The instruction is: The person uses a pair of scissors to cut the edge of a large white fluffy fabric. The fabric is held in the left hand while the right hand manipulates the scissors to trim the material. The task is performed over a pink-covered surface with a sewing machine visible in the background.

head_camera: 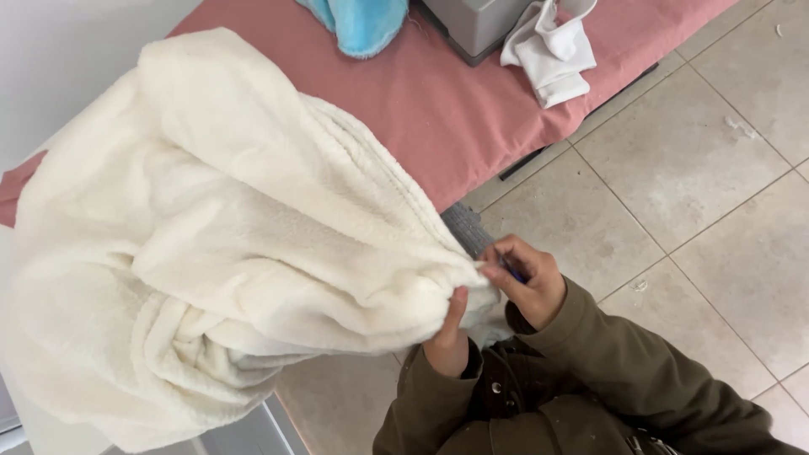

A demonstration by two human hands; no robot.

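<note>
In the head view, a cream blanket (211, 244) is bunched at left, over the near end of the pink surface (455, 109). Its gathered corner is pinched in the left grip (448, 337), thumb up. The right grip (529, 282) is closed on a small blue tool (511, 268) touching that corner. Far off, a blue cloth (362, 24), grey box (472, 25) and white cloth (552, 55) are seen.

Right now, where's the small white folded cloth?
Head view, top centre-right: the small white folded cloth lies on the pink padded table, against the grey box, right of the blue fluffy fabric.
</note>
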